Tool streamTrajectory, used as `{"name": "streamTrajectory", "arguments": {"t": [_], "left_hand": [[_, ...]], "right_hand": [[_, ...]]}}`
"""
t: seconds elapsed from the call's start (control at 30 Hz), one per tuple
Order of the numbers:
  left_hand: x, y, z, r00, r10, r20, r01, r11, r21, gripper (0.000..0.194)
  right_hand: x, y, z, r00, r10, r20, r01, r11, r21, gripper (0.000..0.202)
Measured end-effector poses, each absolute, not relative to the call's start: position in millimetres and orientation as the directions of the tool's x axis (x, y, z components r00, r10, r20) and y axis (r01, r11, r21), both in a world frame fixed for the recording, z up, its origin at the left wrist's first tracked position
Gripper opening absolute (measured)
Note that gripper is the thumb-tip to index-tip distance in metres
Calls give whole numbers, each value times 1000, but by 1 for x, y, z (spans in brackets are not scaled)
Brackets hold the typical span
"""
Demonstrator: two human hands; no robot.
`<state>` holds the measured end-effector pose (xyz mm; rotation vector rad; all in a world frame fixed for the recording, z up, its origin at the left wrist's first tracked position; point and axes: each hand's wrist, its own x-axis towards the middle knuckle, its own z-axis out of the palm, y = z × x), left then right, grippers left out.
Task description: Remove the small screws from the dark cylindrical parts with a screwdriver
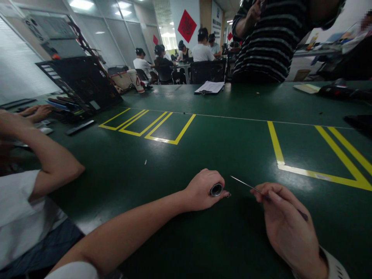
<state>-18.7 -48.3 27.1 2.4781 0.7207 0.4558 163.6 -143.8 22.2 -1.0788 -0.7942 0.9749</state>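
Green tabletop (226, 147) bears yellow tape (186, 129), people (202, 51) seated beyond.

yellow tape (186, 129) on the green table (229, 145); beyond it, a clipboard (210, 87) and cup (136, 81).

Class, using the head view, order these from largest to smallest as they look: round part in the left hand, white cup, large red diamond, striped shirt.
1. Striped shirt
2. Large red diamond
3. White cup
4. Round part in the left hand
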Motion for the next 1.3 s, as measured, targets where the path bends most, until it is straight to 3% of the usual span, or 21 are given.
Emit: {"name": "streamTrajectory", "arguments": {"t": [0.13, 0.27, 0.57, 0.67, 0.77, 0.83, 0.9, 0.97, 1.07, 1.3], "left_hand": [[-20, -47, 22, 715, 659, 231, 467, -697, 543, 15], [-19, -47, 16, 721, 654, 231, 486, -713, 505, 15], [-16, -50, 19, 794, 576, 194, 470, -784, 406, 8], [-16, -51, 20, 809, 556, 190, 469, -806, 360, 5], [-17, -52, 21, 826, 530, 191, 448, -824, 347, 4], [-17, -52, 21, 831, 524, 187, 434, -821, 370, 4], [-18, -51, 21, 818, 542, 191, 433, -800, 415, 6], [-18, -50, 20, 789, 576, 214, 438, -771, 463, 10], [-18, -48, 18, 741, 616, 268, 434, -743, 509, 15], [-18, -49, 18, 697, 636, 331, 434, -742, 512, 16]], "right_hand": [[161, -155, 27, 151, 936, 318, -28, 325, -945, 13], [156, -162, 30, -103, 903, 418, 291, 429, -855, 14], [146, -163, 31, -317, 747, 584, 647, 620, -443, 29], [144, -163, 33, -303, 760, 575, 674, 598, -435, 26], [148, -161, 31, -201, 843, 499, 562, 516, -646, 16], [153, -158, 28, -107, 932, 346, 394, 360, -846, 10], [156, -153, 24, -29, 989, 143, 165, 146, -975, 16], [158, -148, 21, 12, 999, -32, -49, -31, -998, 18], [157, -142, 22, 1, 985, -173, -234, -168, -958, 15], [154, -142, 25, -14, 975, -221, -360, -211, -909, 11]]}}
